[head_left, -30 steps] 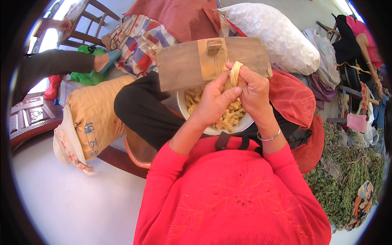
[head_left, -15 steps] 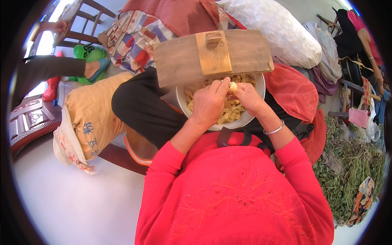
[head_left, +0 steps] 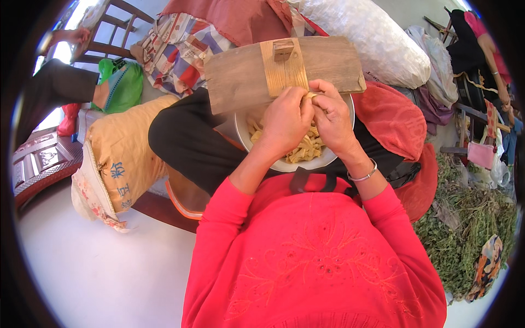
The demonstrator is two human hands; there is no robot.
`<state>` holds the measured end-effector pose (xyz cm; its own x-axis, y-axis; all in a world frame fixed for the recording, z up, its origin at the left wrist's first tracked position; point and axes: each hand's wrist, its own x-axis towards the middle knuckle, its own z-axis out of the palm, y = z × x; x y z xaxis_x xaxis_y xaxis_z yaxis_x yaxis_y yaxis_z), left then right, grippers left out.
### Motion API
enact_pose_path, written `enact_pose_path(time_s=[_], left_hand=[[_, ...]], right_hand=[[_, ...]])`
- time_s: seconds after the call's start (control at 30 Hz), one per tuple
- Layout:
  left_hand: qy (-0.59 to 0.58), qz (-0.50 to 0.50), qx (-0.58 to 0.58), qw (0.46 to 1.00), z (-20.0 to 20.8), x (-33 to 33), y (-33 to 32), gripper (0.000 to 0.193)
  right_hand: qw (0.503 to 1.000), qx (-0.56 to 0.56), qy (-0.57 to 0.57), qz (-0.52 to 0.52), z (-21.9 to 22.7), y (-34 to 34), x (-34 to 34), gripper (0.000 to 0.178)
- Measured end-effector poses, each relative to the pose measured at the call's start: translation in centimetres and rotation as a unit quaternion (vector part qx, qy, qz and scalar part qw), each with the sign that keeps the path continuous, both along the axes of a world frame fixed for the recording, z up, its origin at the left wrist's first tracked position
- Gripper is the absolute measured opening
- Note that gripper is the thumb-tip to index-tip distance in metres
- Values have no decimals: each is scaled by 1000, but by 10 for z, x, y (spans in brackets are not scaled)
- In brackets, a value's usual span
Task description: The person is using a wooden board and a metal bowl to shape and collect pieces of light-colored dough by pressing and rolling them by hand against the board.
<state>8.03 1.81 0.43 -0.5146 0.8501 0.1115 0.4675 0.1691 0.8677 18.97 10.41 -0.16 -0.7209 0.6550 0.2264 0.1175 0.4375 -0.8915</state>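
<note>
My left hand [head_left: 287, 121] and my right hand [head_left: 334, 124] meet above a pale metal bowl [head_left: 239, 131] in my lap. Between their fingertips they pinch a small yellow, dough-like piece [head_left: 310, 95], mostly covered by the fingers. Similar yellow pieces [head_left: 306, 150] lie heaped in the bowl, partly hidden under my hands. A wooden board [head_left: 333, 63] with a lighter crosspiece [head_left: 291, 74] and a small block [head_left: 283, 49] covers the bowl's far edge. My fingertips are close to the board's near edge.
A tan sack [head_left: 126, 147] stands left of my knee, and a red cloth [head_left: 394, 120] lies to the right. Beyond the board are a white sack [head_left: 366, 41] and a checked bag [head_left: 178, 52]. Dried green plants [head_left: 470, 235] cover the floor at right. Another person's leg [head_left: 63, 87] reaches in from the left.
Both hands have risen slightly toward the board with the yellow piece, and the right fingers have shifted upward. The board has tilted a little. At left, the other person's foot has moved.
</note>
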Motion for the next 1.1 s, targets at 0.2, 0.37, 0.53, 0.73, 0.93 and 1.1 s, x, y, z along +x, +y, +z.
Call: enact_pose_path(time_s=[0.2,0.37,0.53,0.73,0.93,1.1], left_hand=[[-539,36,17,841,-24,-1,-8,13],[-528,28,-1,849,-19,13,-53,13],[-9,-6,26,1000,-14,-8,-65,9],[81,-101,100,986,5,-15,-33,12],[-166,-112,40,979,-13,-38,-22,9],[-245,-93,-15,965,-3,-62,-18,9]], right_hand=[[995,-50,77,-30,5,-5,-2,7],[975,-171,129,-68,4,19,7,16],[983,-176,46,-19,13,50,15,34],[954,-183,-107,212,28,48,-5,25],[884,-405,-141,184,25,57,-5,15],[937,-331,-83,77,27,63,-15,11]])
